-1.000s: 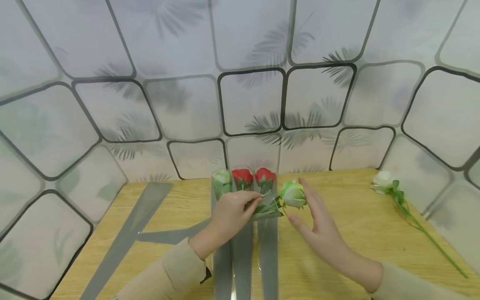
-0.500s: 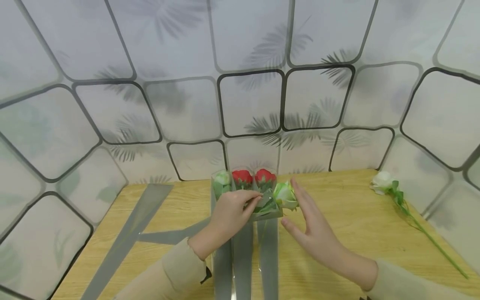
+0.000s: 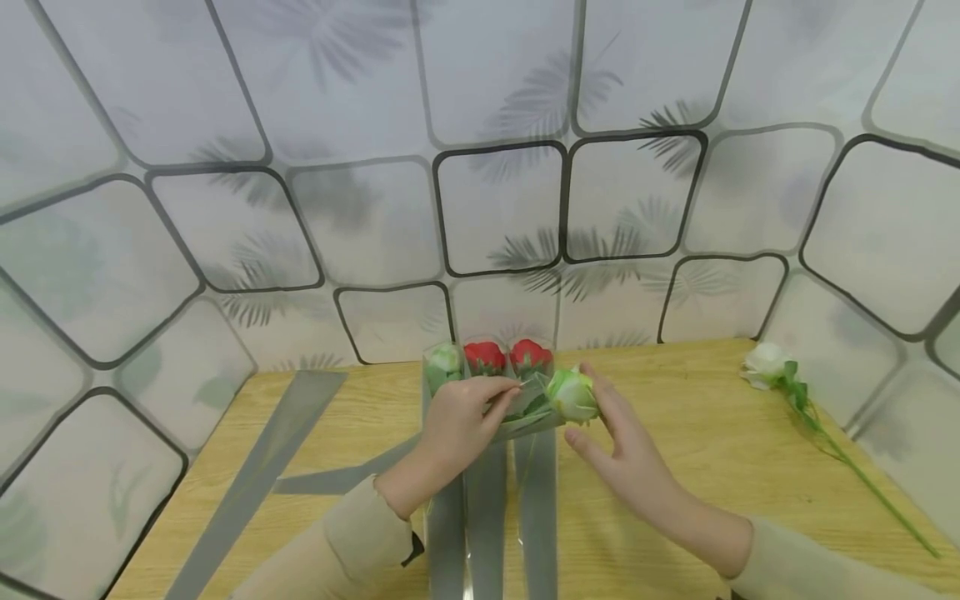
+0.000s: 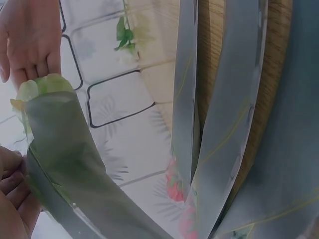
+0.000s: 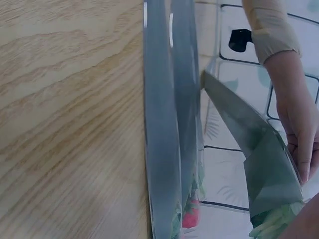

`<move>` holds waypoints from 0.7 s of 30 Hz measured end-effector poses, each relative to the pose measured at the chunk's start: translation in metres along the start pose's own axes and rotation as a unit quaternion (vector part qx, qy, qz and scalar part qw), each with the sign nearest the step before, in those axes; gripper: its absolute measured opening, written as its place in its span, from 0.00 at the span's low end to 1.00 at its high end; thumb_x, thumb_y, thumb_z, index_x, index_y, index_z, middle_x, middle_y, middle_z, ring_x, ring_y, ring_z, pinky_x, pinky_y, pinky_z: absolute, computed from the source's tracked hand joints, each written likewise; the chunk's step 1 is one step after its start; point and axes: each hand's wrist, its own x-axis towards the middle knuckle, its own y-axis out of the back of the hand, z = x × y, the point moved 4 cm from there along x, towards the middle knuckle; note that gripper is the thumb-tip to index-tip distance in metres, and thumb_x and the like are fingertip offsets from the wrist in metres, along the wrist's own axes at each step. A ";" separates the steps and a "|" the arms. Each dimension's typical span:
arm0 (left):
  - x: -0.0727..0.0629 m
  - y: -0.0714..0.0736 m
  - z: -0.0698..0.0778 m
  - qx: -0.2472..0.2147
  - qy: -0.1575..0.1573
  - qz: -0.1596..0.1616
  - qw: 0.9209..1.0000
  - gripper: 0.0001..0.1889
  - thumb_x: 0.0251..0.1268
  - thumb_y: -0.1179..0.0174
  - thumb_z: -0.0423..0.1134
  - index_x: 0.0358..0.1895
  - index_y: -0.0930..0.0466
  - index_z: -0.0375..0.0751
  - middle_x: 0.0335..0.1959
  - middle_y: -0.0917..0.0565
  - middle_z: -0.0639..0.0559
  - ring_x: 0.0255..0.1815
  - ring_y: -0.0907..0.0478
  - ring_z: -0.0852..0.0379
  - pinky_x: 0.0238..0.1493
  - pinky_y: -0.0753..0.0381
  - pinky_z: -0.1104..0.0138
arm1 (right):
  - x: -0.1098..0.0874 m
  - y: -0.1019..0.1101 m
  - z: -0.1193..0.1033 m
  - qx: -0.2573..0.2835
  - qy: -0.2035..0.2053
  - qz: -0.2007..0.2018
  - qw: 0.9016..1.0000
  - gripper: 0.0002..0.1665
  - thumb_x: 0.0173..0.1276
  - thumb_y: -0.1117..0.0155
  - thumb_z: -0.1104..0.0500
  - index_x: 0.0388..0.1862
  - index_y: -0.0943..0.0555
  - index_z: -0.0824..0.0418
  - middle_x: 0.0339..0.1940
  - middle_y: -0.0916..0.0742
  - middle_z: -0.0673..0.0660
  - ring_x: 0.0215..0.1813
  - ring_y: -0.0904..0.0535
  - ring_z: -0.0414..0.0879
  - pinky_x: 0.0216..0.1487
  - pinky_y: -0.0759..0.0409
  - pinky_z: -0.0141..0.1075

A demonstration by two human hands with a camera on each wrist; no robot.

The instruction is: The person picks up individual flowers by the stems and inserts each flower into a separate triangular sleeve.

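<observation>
The left hand (image 3: 459, 421) has a narrow grip: thumb and forefinger pinch the edge of a long grey sleeve (image 4: 75, 149) near its mouth. The right hand (image 3: 637, 454) has a wide one, thumb standing apart from the fingers, which touch the far side of a green-and-white flower (image 3: 573, 395). That flower sits at the sleeve's mouth, its petals poking out past the rim, with green leaves showing through the clear face just behind it.

The held sleeve tapers off to the left, passing across the lower parts of three wrapped flowers (whether it touches them, I cannot tell). Those three lie side by side on the table (image 3: 690, 408): a pale green bloom (image 3: 445, 358) on the left, then a red bloom (image 3: 484, 354) and, on the right, a second red bloom (image 3: 531, 355), with their grey wrappers running toward the person.

Farther left, a loose grey wrapper (image 3: 258, 483) lies slantwise. Well apart on the right, a white flower (image 3: 767, 364) lies on its long green stem. Behind everything stands a pale backdrop (image 3: 498, 208) with dark rounded outlines and leaf prints. Both arms wear cream cuffs.
</observation>
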 end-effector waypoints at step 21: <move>0.001 -0.007 0.003 0.031 -0.018 0.000 0.999 0.04 0.69 0.28 0.35 0.42 0.07 0.39 0.37 0.05 0.49 0.33 0.08 0.57 0.37 0.10 0.66 | -0.004 -0.022 -0.006 -0.016 0.042 -0.042 0.998 0.46 0.77 0.33 0.59 0.87 0.43 0.61 0.86 0.35 0.68 0.82 0.38 0.75 0.71 0.33 0.78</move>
